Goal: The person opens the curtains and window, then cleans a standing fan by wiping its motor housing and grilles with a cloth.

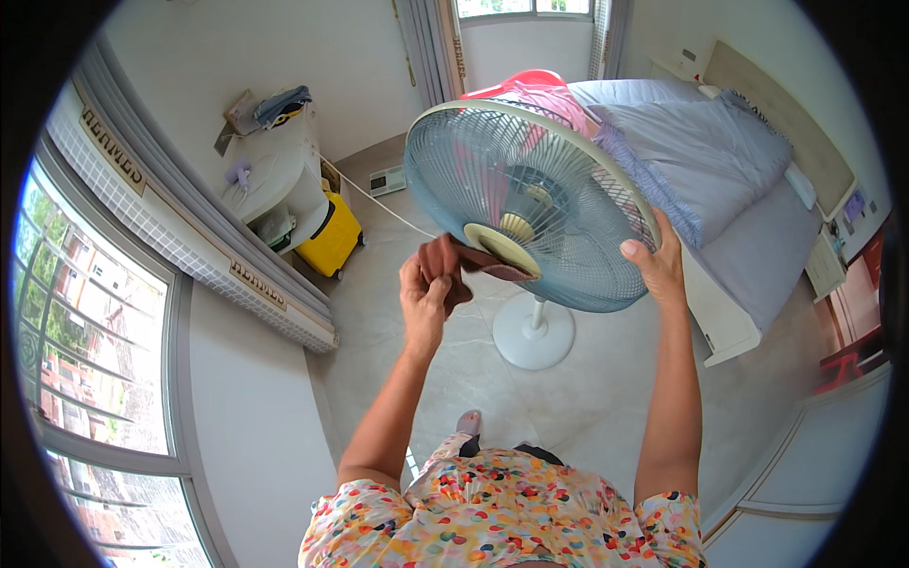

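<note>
A white pedestal fan with a blue-grey wire guard (589, 234) stands before me, its round head tilted and its base (534, 332) on the floor. My left hand (426, 295) is closed around a bunched brown cloth (444, 266). Part of that cloth lies against the lower edge of the cream disc (503, 250) at the centre of the guard. With fingers and thumb, my right hand (657, 259) grips the cream rim at the right side of the guard. The fan's blades show faintly through the wires.
Beyond the fan on the right is a bed (696, 156) with grey-lilac bedding. A red chair (543, 77) with pink fabric stands behind the fan. To the left are a yellow suitcase (330, 234), a white desk (287, 188), a floor scale (387, 182) and a white cord (376, 201).
</note>
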{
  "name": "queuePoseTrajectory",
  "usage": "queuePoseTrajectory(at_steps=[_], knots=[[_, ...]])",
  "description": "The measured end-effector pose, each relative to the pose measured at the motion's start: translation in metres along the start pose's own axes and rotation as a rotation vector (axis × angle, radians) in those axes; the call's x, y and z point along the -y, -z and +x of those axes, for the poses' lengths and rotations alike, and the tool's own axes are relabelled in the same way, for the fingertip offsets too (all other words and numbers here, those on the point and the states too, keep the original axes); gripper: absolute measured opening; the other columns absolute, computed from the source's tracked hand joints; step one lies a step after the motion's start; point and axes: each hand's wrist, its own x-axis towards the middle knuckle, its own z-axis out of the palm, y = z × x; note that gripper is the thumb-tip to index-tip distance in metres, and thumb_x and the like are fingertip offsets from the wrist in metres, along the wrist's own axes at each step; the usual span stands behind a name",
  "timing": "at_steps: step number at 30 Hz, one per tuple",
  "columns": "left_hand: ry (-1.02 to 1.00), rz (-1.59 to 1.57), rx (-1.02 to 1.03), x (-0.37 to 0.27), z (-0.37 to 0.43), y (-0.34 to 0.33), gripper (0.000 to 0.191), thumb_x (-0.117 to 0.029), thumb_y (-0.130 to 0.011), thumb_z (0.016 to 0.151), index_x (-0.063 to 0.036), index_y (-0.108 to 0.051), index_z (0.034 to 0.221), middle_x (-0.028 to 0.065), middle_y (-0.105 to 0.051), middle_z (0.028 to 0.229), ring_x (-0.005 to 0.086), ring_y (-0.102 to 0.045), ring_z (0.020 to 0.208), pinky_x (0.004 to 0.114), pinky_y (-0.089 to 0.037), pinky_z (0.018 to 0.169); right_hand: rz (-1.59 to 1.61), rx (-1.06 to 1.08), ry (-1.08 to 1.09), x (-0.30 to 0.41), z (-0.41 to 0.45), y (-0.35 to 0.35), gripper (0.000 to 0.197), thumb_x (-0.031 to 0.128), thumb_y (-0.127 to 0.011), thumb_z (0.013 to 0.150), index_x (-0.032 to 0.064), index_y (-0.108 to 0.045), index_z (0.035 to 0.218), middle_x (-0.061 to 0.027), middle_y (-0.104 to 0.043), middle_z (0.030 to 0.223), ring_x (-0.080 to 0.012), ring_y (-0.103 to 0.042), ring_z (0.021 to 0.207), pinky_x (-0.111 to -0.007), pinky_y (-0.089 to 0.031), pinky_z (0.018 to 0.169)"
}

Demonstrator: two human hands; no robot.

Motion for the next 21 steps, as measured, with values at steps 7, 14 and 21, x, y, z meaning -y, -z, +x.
queuePoseTrajectory(at_steps=[7,14,21], knots=[[-0.254,0.082,-0.250,0.033,0.037,-0.067,0.045,-0.002,-0.045,0.086,0.0008,-0.033,0.128,0.0101,-0.043,0.116,0.0200,-0.043,0.108,0.031,-0.032,0.096,-0.043,-0.015,0.028,0.004,-0.001,-0.003,0.083,0.049,-0.072,0.055,-0.0042,-0.049,0.114,-0.0140,-0.054,0.104,-0.0230,-0.051,0.098,-0.033,-0.039,0.087],[-0.406,0.246,-0.012,0.021,-0.033,-0.115,0.040,0.007,-0.050,0.080,0.0019,-0.043,0.118,0.0161,-0.038,0.114,0.0306,-0.042,0.105,0.032,-0.033,0.092,-0.071,0.036,-0.035,-0.004,-0.002,0.012,0.099,0.064,-0.068,0.055,-0.0067,-0.044,0.120,-0.0141,-0.050,0.113,-0.0232,-0.046,0.107,-0.033,-0.035,0.093],[-0.499,0.172,0.092,0.031,0.007,-0.083,0.003,0.003,-0.042,0.087,0.0014,-0.041,0.089,0.0105,-0.043,0.086,0.0205,-0.043,0.077,0.029,-0.038,0.070,-0.084,-0.018,0.016,-0.002,-0.005,0.007,0.092,0.065,-0.066,0.055,-0.0039,-0.050,0.113,-0.0102,-0.052,0.104,-0.0215,-0.048,0.099,-0.033,-0.037,0.087]])
